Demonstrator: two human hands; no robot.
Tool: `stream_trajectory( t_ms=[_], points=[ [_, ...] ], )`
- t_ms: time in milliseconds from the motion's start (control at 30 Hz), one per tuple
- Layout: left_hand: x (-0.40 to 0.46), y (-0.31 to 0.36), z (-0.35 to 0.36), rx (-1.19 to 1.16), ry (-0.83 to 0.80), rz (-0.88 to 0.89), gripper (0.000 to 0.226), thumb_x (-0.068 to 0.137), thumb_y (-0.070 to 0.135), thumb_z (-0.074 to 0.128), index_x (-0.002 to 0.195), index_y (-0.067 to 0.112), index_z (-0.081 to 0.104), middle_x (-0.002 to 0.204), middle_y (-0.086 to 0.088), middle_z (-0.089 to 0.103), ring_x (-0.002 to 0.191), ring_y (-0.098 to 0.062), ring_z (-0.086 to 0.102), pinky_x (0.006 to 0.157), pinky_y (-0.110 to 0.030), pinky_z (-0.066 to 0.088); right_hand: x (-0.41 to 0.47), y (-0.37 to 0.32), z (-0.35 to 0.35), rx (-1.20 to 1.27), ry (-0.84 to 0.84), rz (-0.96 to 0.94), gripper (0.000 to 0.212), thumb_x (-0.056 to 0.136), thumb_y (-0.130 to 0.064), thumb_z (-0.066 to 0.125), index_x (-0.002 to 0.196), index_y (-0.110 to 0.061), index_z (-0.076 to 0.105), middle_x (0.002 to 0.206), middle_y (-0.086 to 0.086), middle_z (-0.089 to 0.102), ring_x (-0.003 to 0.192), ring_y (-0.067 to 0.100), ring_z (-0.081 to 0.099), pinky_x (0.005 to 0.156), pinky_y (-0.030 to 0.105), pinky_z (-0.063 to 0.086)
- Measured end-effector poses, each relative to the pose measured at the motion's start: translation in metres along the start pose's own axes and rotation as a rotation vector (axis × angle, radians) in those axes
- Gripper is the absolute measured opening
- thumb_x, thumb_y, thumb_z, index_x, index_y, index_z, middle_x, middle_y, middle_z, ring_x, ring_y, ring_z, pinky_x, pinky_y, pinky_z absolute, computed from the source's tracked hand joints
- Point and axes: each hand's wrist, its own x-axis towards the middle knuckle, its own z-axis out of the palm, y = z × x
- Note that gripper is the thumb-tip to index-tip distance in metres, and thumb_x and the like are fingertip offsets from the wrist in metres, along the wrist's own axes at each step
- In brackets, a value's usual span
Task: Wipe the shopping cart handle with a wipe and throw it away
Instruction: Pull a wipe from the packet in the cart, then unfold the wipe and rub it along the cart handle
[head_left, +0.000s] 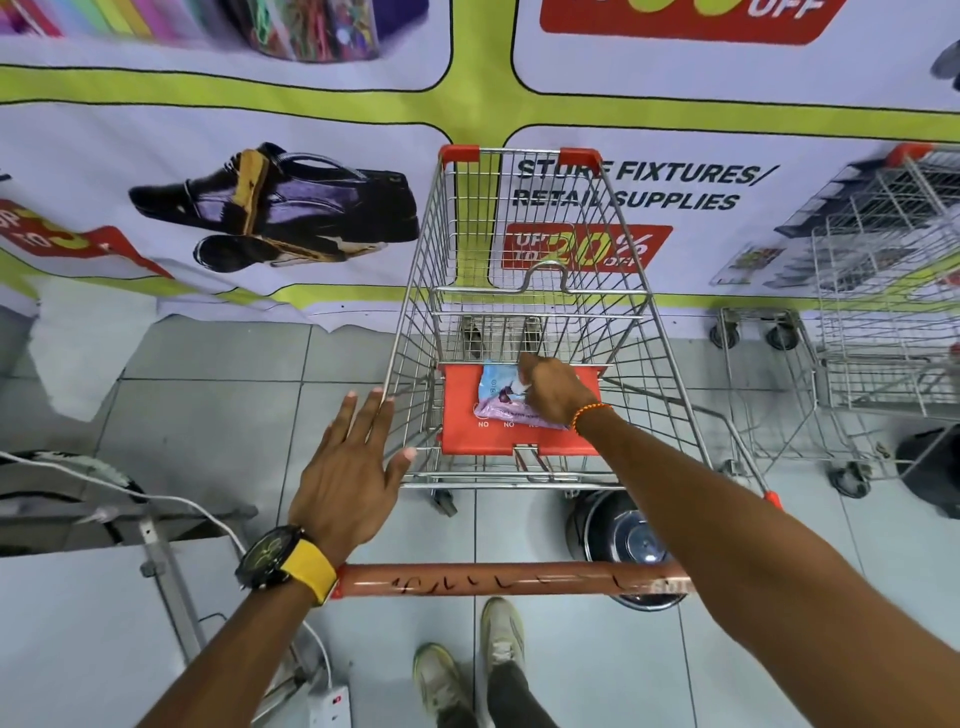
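Observation:
A wire shopping cart (415, 332) stands in front of me, its orange-red handle (509, 578) running across the lower middle of the view. On the cart's red child-seat flap (462, 415) lies a blue and purple pack of wipes (496, 397). My right hand (553, 389) reaches over the handle and rests on the pack, fingers pinching at a white bit at its top. My left hand (353, 467), with a black and yellow watch on the wrist, hovers open with spread fingers beside the cart's left side, holding nothing.
A printed sale banner (311, 208) covers the wall behind the cart. A second wire cart (883, 332) stands at the right. A metal bin (623, 540) sits on the tiled floor under the handle. At the left are a white table (78, 623), a cable and a power strip (332, 701).

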Motion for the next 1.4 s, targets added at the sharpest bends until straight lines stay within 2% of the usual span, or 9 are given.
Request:
stream_trajectory(
  t_ms=[133,233,567,800,900,967,1100,1200,1400],
  points=[
    [0.000,0.001,-0.002,0.009,-0.002,0.010,0.077,0.095,0.062,0.015,0.155,0.014,0.025,0.164,-0.006,0.024,0.153,-0.027,0.007,0.121,-0.046,0.026,-0.007,0.002,0.000,0.040,0.090,-0.024,0.035,0.091,0.011,0.058,0.123,-0.003,0.063,0.100,0.020,0.072,0.080,0.029,0.064,0.069,0.036,0.051],
    [0.000,0.001,-0.004,0.010,0.001,0.017,0.079,0.094,0.063,0.014,0.154,0.012,0.026,0.163,-0.008,0.027,0.153,-0.030,0.009,0.122,-0.043,0.021,-0.016,0.001,-0.002,-0.001,0.163,-0.022,0.031,0.088,0.008,0.066,0.114,-0.008,0.072,0.102,0.019,0.077,0.092,0.034,0.073,0.085,0.044,0.061],
    [-0.001,0.004,-0.008,-0.009,-0.015,0.002,0.082,0.092,0.064,0.010,0.154,0.013,0.025,0.163,-0.009,0.028,0.152,-0.033,0.012,0.120,-0.049,0.027,-0.039,-0.008,-0.029,-0.079,0.294,0.020,0.015,0.099,-0.010,0.057,0.111,-0.017,0.062,0.080,0.021,0.071,0.075,0.037,0.067,0.062,0.035,0.051],
    [-0.004,0.009,-0.018,-0.037,0.018,0.013,0.069,0.096,0.051,0.030,0.151,0.011,0.030,0.159,-0.012,0.034,0.149,-0.036,0.022,0.117,-0.055,0.028,-0.059,-0.044,-0.054,0.406,0.453,0.073,0.008,0.092,-0.004,0.068,0.094,-0.006,0.076,0.091,0.017,0.078,0.081,0.030,0.071,0.066,0.033,0.050],
    [-0.012,0.014,-0.026,-0.053,0.097,0.069,0.060,0.094,0.040,0.041,0.146,0.010,0.039,0.151,-0.013,0.046,0.142,-0.034,0.037,0.116,-0.051,0.030,-0.077,-0.072,-0.065,0.689,0.415,0.128,0.003,0.085,-0.001,0.079,0.085,-0.003,0.076,0.074,0.006,0.075,0.064,0.007,0.070,0.059,0.025,0.055],
    [-0.020,0.019,-0.033,-0.078,0.145,0.124,0.055,0.092,0.035,0.047,0.141,0.010,0.046,0.143,-0.012,0.055,0.132,-0.031,0.047,0.112,-0.045,0.034,-0.093,-0.092,-0.070,0.811,0.401,0.159,0.014,0.080,-0.002,0.084,0.076,-0.002,0.070,0.066,0.003,0.069,0.052,-0.001,0.063,0.049,0.019,0.053],
    [-0.043,0.037,-0.042,-0.245,0.187,0.190,0.053,0.090,0.037,0.062,0.135,0.010,0.052,0.138,-0.012,0.058,0.127,-0.030,0.052,0.105,-0.041,0.044,-0.119,-0.124,-0.071,0.960,0.421,0.220,0.031,0.077,-0.018,0.088,0.072,0.003,0.065,0.073,0.016,0.068,0.064,0.021,0.061,0.055,0.029,0.053],
    [-0.061,0.050,-0.051,-0.402,0.278,0.187,0.052,0.087,0.042,0.067,0.128,0.014,0.050,0.130,-0.008,0.060,0.117,-0.026,0.056,0.091,-0.038,0.053,-0.133,-0.141,-0.064,1.002,0.406,0.231,0.039,0.077,-0.023,0.089,0.058,-0.011,0.057,0.063,0.006,0.058,0.058,0.018,0.052,0.050,0.025,0.043],
    [-0.080,0.051,-0.079,-0.570,0.499,0.148,0.047,0.091,0.005,0.059,0.135,0.020,0.050,0.124,-0.007,0.053,0.091,-0.019,0.063,0.070,-0.027,0.054,-0.157,-0.163,-0.064,0.938,0.342,0.151,0.042,0.082,-0.031,0.085,0.056,-0.011,0.058,0.060,0.012,0.051,0.053,0.018,0.044,0.045,0.025,0.034]
  ],
)
